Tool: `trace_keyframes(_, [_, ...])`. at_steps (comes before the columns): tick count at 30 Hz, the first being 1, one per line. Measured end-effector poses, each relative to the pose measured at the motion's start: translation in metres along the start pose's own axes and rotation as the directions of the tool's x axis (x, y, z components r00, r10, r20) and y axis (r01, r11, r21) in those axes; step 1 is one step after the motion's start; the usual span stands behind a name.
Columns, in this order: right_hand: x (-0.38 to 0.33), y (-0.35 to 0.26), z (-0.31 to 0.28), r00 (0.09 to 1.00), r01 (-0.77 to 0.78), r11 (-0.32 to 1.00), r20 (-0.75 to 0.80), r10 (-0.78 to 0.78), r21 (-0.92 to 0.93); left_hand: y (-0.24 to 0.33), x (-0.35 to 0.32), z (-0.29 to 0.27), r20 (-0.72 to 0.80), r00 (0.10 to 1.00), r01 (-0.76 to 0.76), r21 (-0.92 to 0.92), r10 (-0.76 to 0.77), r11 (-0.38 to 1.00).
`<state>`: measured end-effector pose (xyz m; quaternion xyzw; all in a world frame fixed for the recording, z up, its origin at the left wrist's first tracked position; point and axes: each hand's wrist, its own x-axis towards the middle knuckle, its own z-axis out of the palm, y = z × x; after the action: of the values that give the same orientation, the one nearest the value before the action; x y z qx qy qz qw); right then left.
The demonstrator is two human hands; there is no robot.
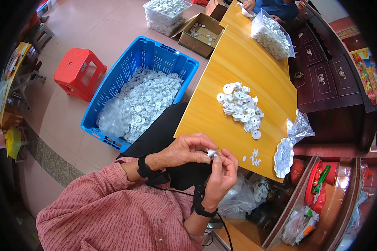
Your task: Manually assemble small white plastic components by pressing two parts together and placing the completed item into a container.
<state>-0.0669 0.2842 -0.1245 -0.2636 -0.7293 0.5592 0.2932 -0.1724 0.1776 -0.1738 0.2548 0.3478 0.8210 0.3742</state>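
A: What's being worked on?

B: One white piece (pixel 211 153), at the near edge of the counter (pixel 201 113), toward its left corner. I'd judge the step to be close handwork on that single part, perhaps fitting or adjusting it.

A: And the fingers?

B: The left hand (pixel 176 151) has thumb and forefinger pinched on the piece. The right hand (pixel 223 175) meets it from the other side, thumb and forefinger nearly together, seemingly gripping its near end. The exact contact is partly hidden.

A: What does the next move call for?

B: A light, steady pinch, I think, with the two hands kept in line; a part that small could slip or tilt.

A: Materials?

B: The pile (pixel 241 108) at mid-counter looks like hard, matte plastic: round discs with raised bits, lying at all angles. Slim white pegs (pixel 255 159) lie loose by the near right corner. Beside them, at the right edge, sits a dish (pixel 281 172) with a wavy white rim, touching a crinkled clear bag (pixel 302 126). The counter is smooth, yellow and wood-grained.

A: Off the counter?

B: A blue crate (pixel 190 66) with perforated walls, heaped with similar discs.
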Motion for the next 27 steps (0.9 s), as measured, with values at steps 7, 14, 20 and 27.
trace_keyframes(7, [0.0003, 0.0018, 0.0012, 0.996, 0.087, 0.988, 0.007, -0.086, -0.128, -0.0011, -0.0012, 0.0005, -0.026, 1.000, 0.005, 0.040, -0.004, 0.999])
trace_keyframes(14, [-0.0008, -0.0003, 0.0035, 0.991, 0.130, 0.970, 0.016, -0.129, -0.204, -0.0010, -0.0021, -0.0004, -0.019, 1.000, -0.006, 0.132, 0.009, 0.991])
trace_keyframes(20, [-0.0020, 0.0031, -0.0001, 0.997, 0.064, 0.998, 0.039, -0.064, -0.023, 0.0003, -0.0026, -0.0014, -0.014, 1.000, -0.007, 0.079, 0.008, 0.997])
trace_keyframes(27, [-0.0002, -0.0016, 0.0022, 0.998, -0.009, 0.998, 0.067, 0.005, 0.062, 0.0038, -0.0024, -0.0013, -0.015, 1.000, 0.001, 0.024, 0.000, 1.000])
